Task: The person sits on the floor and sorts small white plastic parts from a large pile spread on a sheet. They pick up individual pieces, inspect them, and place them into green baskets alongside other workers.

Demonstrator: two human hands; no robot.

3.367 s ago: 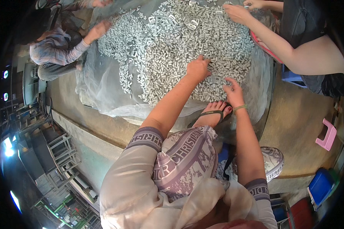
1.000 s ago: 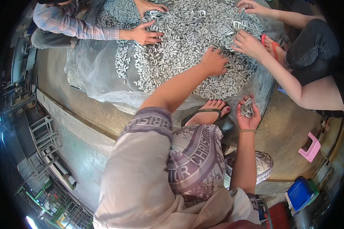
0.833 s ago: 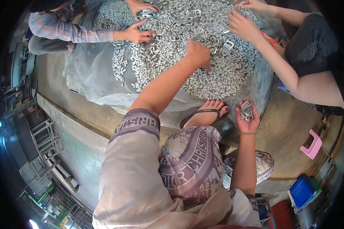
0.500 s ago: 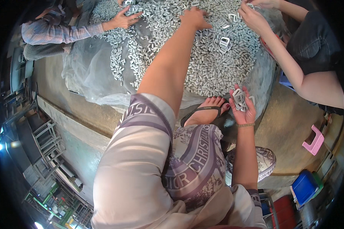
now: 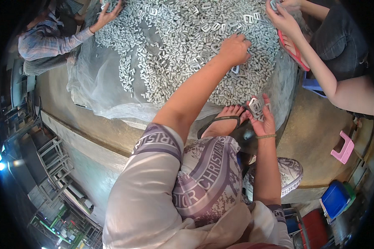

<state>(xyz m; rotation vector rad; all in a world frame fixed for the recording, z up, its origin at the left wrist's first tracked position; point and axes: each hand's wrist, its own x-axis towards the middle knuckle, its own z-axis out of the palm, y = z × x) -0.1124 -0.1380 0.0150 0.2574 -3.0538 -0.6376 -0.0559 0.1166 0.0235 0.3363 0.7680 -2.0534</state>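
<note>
My left hand [image 5: 235, 50] reaches over a wide heap of small pale-grey capsule-shaped pieces [image 5: 232, 88], back up and fingers curled down onto it. What lies under those fingers is hidden. Flat metal slotted buckles lie close by: one buckle [image 5: 215, 47] beside the hand, another buckle [image 5: 235, 69] just below the wrist. My right hand [image 5: 269, 121] is held palm up at the heap's near right edge, fingers bent around several silvery buckles [image 5: 255, 106]. More loose buckles [image 5: 216, 27] are scattered on the heap's far side.
The heap lies on a clear plastic sheet [image 5: 85, 89]. A co-worker in a plaid sleeve [image 5: 56, 43] handles pieces at far left; another co-worker's hands [image 5: 284, 20] hold something at far right. My sandalled foot [image 5: 224, 124] stands at the heap's edge. A pink stool [image 5: 343, 147] is at right.
My left hand has moved right and nearer across the heap, its fingers now curled rather than spread. My right hand still holds buckles. The plaid-sleeved co-worker's hand has drawn back left.
</note>
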